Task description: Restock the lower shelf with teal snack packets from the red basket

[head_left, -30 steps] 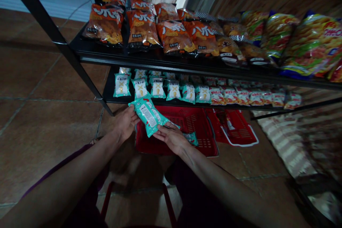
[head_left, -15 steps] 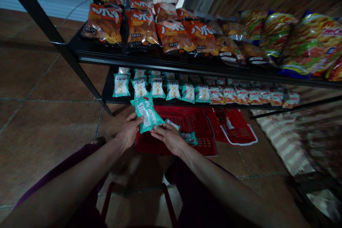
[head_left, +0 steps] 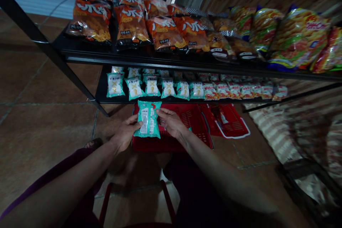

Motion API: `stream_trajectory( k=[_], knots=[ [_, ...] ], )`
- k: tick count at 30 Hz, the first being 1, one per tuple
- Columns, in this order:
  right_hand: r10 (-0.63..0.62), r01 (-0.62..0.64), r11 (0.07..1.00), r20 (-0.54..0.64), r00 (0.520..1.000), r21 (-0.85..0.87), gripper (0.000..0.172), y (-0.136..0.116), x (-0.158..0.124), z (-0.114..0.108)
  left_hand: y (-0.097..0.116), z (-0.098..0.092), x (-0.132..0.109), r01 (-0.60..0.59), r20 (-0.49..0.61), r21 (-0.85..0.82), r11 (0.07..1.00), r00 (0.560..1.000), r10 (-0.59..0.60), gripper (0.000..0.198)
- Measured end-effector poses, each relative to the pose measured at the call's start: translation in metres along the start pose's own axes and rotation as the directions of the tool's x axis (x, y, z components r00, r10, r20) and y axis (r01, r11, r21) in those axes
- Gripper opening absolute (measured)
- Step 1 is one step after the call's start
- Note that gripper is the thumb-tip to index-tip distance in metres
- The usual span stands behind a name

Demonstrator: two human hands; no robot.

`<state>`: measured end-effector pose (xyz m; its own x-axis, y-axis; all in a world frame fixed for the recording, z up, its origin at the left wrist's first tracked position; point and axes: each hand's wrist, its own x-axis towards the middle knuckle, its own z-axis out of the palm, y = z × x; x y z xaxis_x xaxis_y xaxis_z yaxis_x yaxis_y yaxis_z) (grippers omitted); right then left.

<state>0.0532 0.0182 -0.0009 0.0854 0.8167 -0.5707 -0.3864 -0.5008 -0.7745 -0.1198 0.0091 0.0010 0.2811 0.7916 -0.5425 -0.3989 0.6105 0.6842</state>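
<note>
A teal snack bag (head_left: pixel 148 120) is held upright between both hands, its printed back with a white label towards me. My left hand (head_left: pixel 125 132) grips its left edge, thumb on the front. At the upper right edge, my right hand (head_left: pixel 171 123) pinches the bag between thumb and fingers. Behind it, similar teal and white bags (head_left: pixel 114 84) stand in a row on the lower black shelf (head_left: pixel 128 100). Under the bag and my right hand lies a red basket (head_left: pixel 196 123), its contents mostly hidden.
Orange snack bags (head_left: pixel 133 25) and large yellow bags (head_left: pixel 299 39) fill the upper shelf (head_left: pixel 160 58). Small red and white bags (head_left: pixel 223 91) continue the lower row. A second red basket (head_left: pixel 236 124) with a white handle sits right. A black shelf post (head_left: pixel 62 67) slants at left.
The teal bag has turned from tilted to upright. My right hand has moved from its lower corner up to its upper right edge. The view has shifted slightly.
</note>
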Motion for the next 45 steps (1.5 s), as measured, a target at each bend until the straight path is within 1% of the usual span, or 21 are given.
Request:
stream_trajectory(
  k=[2, 4, 8, 10, 12, 14, 16, 20, 22, 25, 27, 31, 37, 40, 45],
  knots=[
    [-0.021, 0.021, 1.0, -0.078, 0.997, 0.001, 0.033, 0.0, 0.004, -0.002, 0.0, 0.002, 0.0, 0.026, -0.017, -0.012, 1.0, 1.0, -0.026, 0.037],
    [-0.033, 0.035, 0.999, -0.132, 0.991, 0.015, 0.033, -0.001, 0.006, -0.003, 0.0, 0.003, 0.0, 0.054, -0.038, -0.033, 0.998, 0.998, -0.056, 0.032],
    [-0.046, 0.057, 0.997, -0.167, 0.985, 0.058, 0.027, -0.005, 0.008, -0.002, -0.001, 0.002, 0.001, 0.072, -0.048, -0.088, 0.994, 0.996, -0.076, 0.021],
    [-0.052, 0.073, 0.992, -0.187, 0.981, 0.105, 0.022, -0.006, 0.01, -0.001, -0.001, 0.0, 0.001, 0.105, -0.033, -0.093, 0.99, 0.994, -0.109, 0.017],
    [-0.056, 0.086, 0.985, -0.2, 0.978, 0.147, 0.019, -0.006, 0.013, -0.002, -0.001, -0.001, -0.001, 0.163, 0.002, -0.092, 0.982, 0.987, -0.163, 0.017],
    [-0.058, 0.092, 0.982, -0.203, 0.978, 0.166, 0.017, -0.005, 0.016, -0.004, 0.0, 0.0, -0.003, 0.193, 0.041, -0.091, 0.977, 0.981, -0.19, 0.017],
    [-0.053, 0.086, 0.982, -0.197, 0.979, 0.165, 0.017, -0.004, 0.019, -0.005, 0.0, 0.001, -0.005, 0.17, 0.053, -0.08, 0.982, 0.985, -0.166, 0.015],
    [-0.022, 0.048, 0.99, -0.184, 0.983, 0.135, 0.016, -0.005, 0.015, -0.004, -0.002, 0.001, -0.005, 0.109, 0.006, -0.043, 0.993, 0.994, -0.109, 0.014],
    [-0.007, 0.022, 0.994, -0.137, 0.991, 0.105, 0.017, -0.005, 0.011, -0.002, -0.003, -0.001, -0.003, 0.091, -0.015, -0.049, 0.995, 0.996, -0.092, 0.015],
    [0.054, -0.053, 0.998, -0.017, 0.998, 0.027, 0.025, -0.004, 0.003, 0.0, -0.004, -0.006, 0.001, 0.054, -0.042, -0.057, 0.997, 0.997, -0.057, 0.019],
    [0.083, -0.083, 0.996, 0.019, 0.996, -0.037, 0.03, -0.003, 0.0, 0.002, -0.004, -0.008, 0.003, 0.045, -0.052, -0.045, 0.998, 0.997, -0.048, 0.02],
    [0.067, -0.066, 0.992, 0.004, 0.998, -0.103, 0.032, -0.003, -0.004, 0.006, -0.003, -0.009, 0.003, 0.051, -0.058, -0.012, 0.999, 0.997, -0.052, 0.02],
    [0.074, -0.07, 0.984, 0.019, 0.997, -0.162, 0.036, -0.007, -0.006, 0.007, -0.001, -0.005, 0.001, 0.043, -0.097, 0.056, 0.998, 0.995, -0.038, 0.016],
    [0.049, -0.049, 0.987, -0.003, 0.999, -0.151, 0.034, -0.006, -0.006, 0.009, 0.0, -0.004, 0.0, 0.042, -0.086, 0.09, 0.995, 0.996, -0.035, 0.012],
    [-0.016, 0.017, 0.996, 0.015, 1.0, -0.091, 0.033, -0.002, -0.003, 0.01, 0.003, -0.002, -0.003, 0.049, -0.059, 0.108, 0.993, 0.997, -0.043, 0.012]
  ],
)
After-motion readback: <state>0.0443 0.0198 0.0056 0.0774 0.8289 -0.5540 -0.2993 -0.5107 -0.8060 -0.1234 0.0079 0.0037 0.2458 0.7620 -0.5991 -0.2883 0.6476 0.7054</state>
